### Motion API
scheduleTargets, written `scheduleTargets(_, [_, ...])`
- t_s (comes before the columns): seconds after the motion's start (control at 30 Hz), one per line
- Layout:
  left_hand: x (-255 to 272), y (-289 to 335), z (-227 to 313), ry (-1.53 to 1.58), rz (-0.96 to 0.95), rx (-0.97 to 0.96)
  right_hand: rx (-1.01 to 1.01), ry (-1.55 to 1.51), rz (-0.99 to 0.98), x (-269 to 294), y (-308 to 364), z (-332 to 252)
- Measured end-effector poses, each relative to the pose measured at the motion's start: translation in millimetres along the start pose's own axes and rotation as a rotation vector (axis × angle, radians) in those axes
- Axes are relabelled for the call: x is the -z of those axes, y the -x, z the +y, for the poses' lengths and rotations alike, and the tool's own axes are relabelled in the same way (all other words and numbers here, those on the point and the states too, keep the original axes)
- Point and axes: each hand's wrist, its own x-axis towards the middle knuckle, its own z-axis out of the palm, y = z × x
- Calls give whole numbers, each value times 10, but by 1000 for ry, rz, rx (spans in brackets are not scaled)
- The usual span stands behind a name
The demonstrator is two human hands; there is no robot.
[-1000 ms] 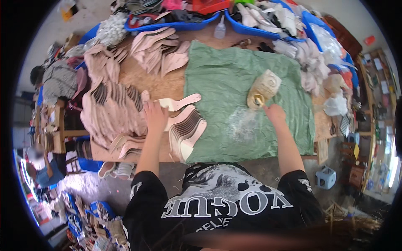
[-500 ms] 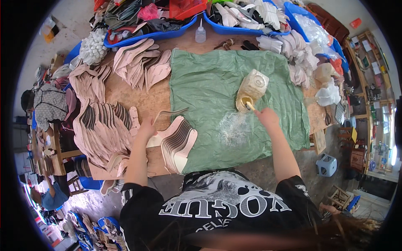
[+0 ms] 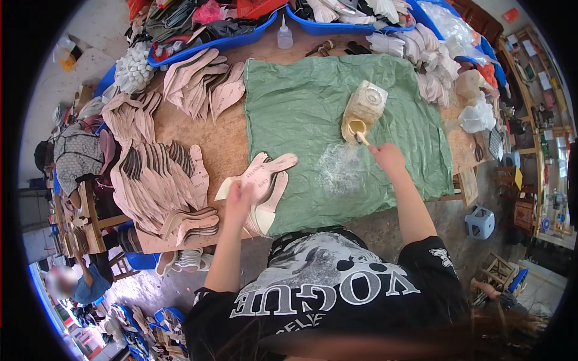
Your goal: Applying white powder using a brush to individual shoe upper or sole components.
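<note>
"Pink insole (image 3: 262,178) down there — what is the left hand (image 3: 239,196) doing with it?"

"It is holding it by the near left part, fingers clamping on it, above a stack of more insoles (image 3: 279,191) at the left edge of the green sheet (image 3: 301,111). Whether the two are touching, I cannot tell."

"And the right hand (image 3: 388,157)?"

"Its fingers are gripping the handle of a brush (image 3: 363,140). The far end is dipping into the round mouth of a cream jug (image 3: 365,103) — that one is lying on its side on the sheet, so I am not seeing the bristles clearly."

"What is showing near the jug?"

"A whitish smear (image 3: 339,171) is marking the sheet, on the person's side of the mouth."

"And farther off?"

"A large heap of insoles (image 3: 150,180) is covering the left of the wooden table (image 3: 226,135), with smaller bunches (image 3: 195,84) lying behind it. A squeeze bottle (image 3: 285,37) is standing beyond the sheet, just in front of two blue trays (image 3: 247,35)."
</note>
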Motion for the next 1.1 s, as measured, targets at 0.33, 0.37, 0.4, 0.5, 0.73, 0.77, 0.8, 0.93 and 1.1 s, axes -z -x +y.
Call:
scheduleTargets(0.33, [-808,617,-285,110,-213,221,376,-391,16,-426,1524,-176])
scheduleTargets(0.37, [-824,634,-287,100,-217,216,412,-418,-9,-479,1654,-165])
scheduleTargets(0.4, [-829,659,-288,105,-226,252,450,-445,-34,-524,1751,-158])
scheduleTargets(0.5, [-773,638,-370,119,-243,302,600,-452,29,-703,1929,-136])
scheduleTargets(0.73, [-692,602,-343,108,-273,310,600,-392,159,-981,1814,-238])
scheduleTargets(0.77, [-694,603,-332,101,-277,313,592,-397,159,-997,1783,-251])
scheduleTargets(0.8, [-697,605,-316,99,-269,312,560,-393,124,-1015,1752,-261])
scheduleTargets(0.93, [-687,588,-333,95,-240,336,448,-369,-15,-1199,1676,-234])
scheduleTargets(1.1, [-652,583,-304,112,-230,372,303,-319,-57,-1370,1573,-92])
